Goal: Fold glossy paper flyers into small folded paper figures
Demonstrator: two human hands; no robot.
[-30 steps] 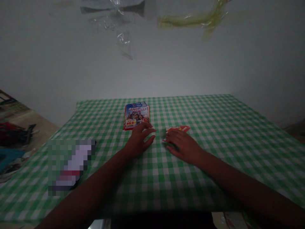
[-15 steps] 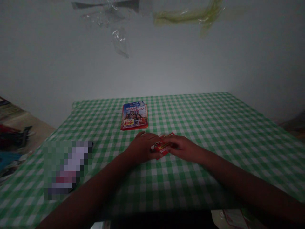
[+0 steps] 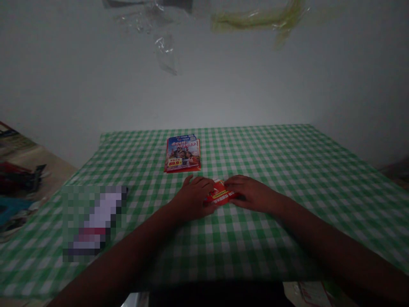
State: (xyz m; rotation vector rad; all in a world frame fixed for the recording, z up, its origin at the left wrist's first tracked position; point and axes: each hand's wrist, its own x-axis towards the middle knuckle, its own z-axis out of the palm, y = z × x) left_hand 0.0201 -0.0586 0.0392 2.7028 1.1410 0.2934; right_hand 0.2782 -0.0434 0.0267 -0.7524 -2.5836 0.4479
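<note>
Between my two hands is a piece of red printed paper, small and apparently folded, with white lettering and a yellow strip. My left hand grips its left side, thumb toward me and fingers over the far side. On the right side, my right hand has its fingers at the far edge and its thumb at the near edge. Both hands stay low over the checked cloth, and fingers cover parts of the paper. Beyond my left hand lies a stack of leaflets with blue, red and yellow print.
A green and white checked tablecloth covers the table. At the left lies a pixelated, pale elongated object. Behind the table rises a pale wall with tape on it. Assorted items sit beyond the left edge.
The red paper has turned and lies flatter, with more of its lettering showing. My right hand has shifted slightly right, widening the space between my hands. The view has moved a little.
</note>
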